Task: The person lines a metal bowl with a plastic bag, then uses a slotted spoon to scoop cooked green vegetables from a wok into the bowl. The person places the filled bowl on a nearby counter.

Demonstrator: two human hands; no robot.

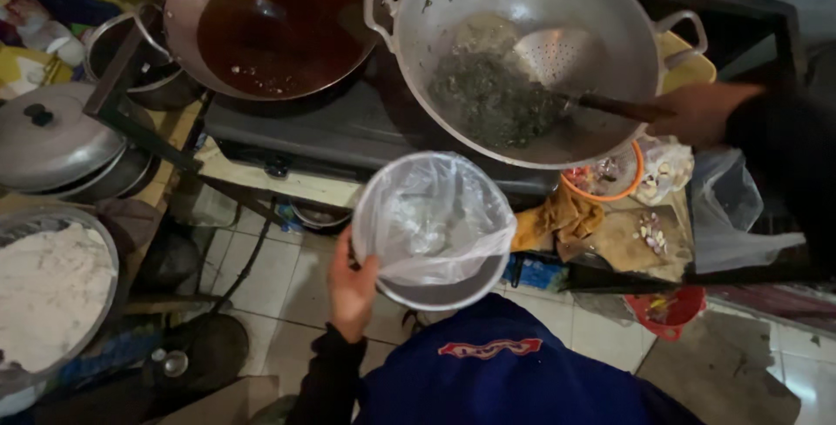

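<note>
Left hand [351,286] is gripping the rim of a round metal bowl lined with a thin clear plastic bag [433,229], fingers closed on the near-left edge, holding it in the air over the tiled floor [270,277], just below the front of the dark stove [348,124]. Right hand [701,111] is closed around the dark handle of a perforated metal skimmer [557,57], whose scoop is resting inside a large two-handled aluminium wok [522,50], touching the heap of dark green fried leaves [492,98].

Risks as I see them:
- The bowl is being held by one edge only, so it could tip if a loaded scoop lands off-centre.
- The bag liner is looking loose and thin; hot oily greens could soften or tear it, or drag it off the rim.
- The bowl is sitting below and in front of the wok, not under it, so anything dripping from the skimmer in between would be falling on the stove edge or floor.
- A wide steel wok of dark brown oil [279,29] is standing just beside the aluminium one, rims nearly touching; a knock with the skimmer arm could be slopping oil.
- An orange-rimmed bowl [605,177] and a wooden board with garlic cloves [640,238] are crowding the right side near the sleeve.
</note>
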